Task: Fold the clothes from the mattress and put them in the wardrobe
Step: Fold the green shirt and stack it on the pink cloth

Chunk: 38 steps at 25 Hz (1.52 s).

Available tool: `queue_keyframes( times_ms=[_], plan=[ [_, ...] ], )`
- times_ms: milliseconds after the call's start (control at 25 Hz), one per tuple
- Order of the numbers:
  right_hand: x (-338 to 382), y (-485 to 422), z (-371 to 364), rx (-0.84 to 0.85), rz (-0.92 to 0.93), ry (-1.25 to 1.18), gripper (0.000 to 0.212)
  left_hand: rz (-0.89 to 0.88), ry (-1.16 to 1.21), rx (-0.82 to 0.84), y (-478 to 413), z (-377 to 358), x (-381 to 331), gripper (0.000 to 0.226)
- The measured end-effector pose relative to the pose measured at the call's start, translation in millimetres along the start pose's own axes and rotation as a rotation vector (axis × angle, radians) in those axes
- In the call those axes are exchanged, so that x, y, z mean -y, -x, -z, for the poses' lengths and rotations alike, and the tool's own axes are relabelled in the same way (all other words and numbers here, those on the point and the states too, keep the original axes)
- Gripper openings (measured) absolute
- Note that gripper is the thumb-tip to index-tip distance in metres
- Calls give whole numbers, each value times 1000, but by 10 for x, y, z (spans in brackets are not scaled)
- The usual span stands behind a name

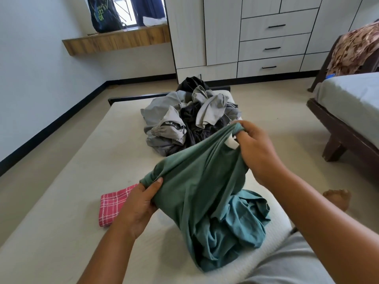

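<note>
head – two hands (135, 208) (258, 150) grip one green shirt (194, 181)

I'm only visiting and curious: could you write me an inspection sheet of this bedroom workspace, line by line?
Surface: pale mattress on the floor.
Job's things: green shirt held up, lower part bunched on the mattress; grey and black pile behind it; folded red cloth at left; wardrobe shut.
Clutter: backpack on the shelf.
Grippers: left hand grips the shirt's lower edge; right hand grips its top.
Cables: nothing seen.
Surroundings: bed at right, blanket on its end.
</note>
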State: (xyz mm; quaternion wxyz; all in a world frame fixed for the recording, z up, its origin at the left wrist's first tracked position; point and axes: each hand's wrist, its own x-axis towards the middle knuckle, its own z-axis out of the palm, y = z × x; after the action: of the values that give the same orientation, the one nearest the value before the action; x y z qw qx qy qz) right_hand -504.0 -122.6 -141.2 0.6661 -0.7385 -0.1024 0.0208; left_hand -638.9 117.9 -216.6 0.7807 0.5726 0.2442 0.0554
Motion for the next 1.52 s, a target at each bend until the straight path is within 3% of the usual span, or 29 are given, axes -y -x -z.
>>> queue_keyframes(
  times_ms=[120,200,280,360,400,480,600,680,720,840,920,1040,1160,1280,1400,1520],
  plan=[
    [282,-179,-51,157,158,91,32,26,-450,-112,-24,4,-103,77],
    [503,-232,-115,339,240,229,30,-185,-701,-151,-68,-91,-318,97],
    [740,-244,-222,525,288,432,26,-412,-734,114,-131,-295,-688,95],
    [933,-251,-332,662,311,563,22,-431,-719,420,-186,-525,-1032,74],
    [1020,-265,-364,683,327,586,21,-420,-737,488,-226,-605,-1181,58],
    [1168,-324,-347,626,359,575,22,-395,-765,521,-326,-667,-1407,31],
    [1370,-450,-129,492,372,616,19,-431,-603,454,-489,-610,-1660,23],
    [1482,-538,62,510,335,882,46,-497,-509,395,-554,-535,-1866,12],
    [1529,-588,128,523,306,1039,52,-528,-516,393,-572,-511,-1994,19],
    [1661,-760,210,440,286,1262,38,-576,-687,400,-565,-482,-2361,35],
    [1792,-823,276,315,340,1240,34,-601,-786,395,-509,-497,-2591,48],
    [1939,-857,437,194,355,1006,36,-560,-869,318,-494,-449,-2818,57],
    [2002,-794,560,344,144,735,31,-481,-810,307,-519,-370,-2943,35],
    [2096,-706,581,528,1,451,40,-496,-637,360,-486,-367,-3040,24],
    [2194,-688,564,538,23,204,42,-497,-337,500,-406,-348,-3236,32],
    [2293,-759,548,414,154,19,31,-511,-319,625,-298,-318,-3491,43]
  ],
)
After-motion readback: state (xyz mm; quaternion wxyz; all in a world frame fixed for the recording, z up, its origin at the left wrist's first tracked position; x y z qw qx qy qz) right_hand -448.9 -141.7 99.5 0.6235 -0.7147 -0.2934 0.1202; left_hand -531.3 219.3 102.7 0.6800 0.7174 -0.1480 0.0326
